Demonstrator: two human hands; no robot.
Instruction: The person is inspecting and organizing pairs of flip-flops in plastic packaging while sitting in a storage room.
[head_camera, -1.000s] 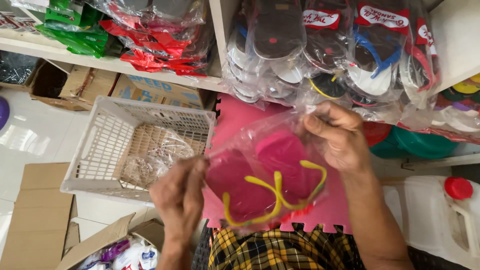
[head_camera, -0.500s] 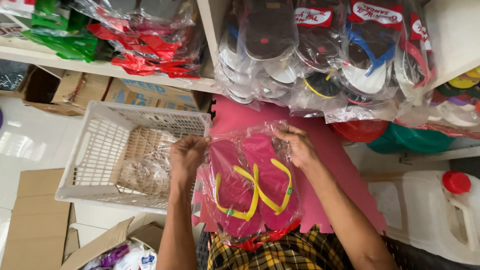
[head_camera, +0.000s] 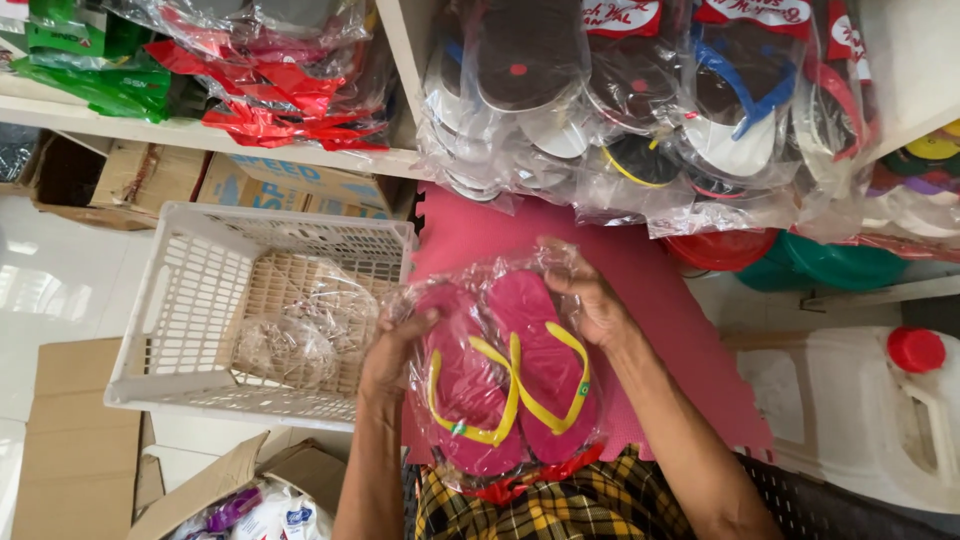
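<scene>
Pink bagged flip-flops (head_camera: 510, 385) between both hands, white basket (head_camera: 190, 330) just beside.

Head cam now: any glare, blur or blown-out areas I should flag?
Head view: sharp overall, no motion blur on the left hand or right hand; specular glare streaks on the clear bag around the pink flip-flops; white floor at left is overexposed; slight wide-angle bending on the shelf edge.
</scene>
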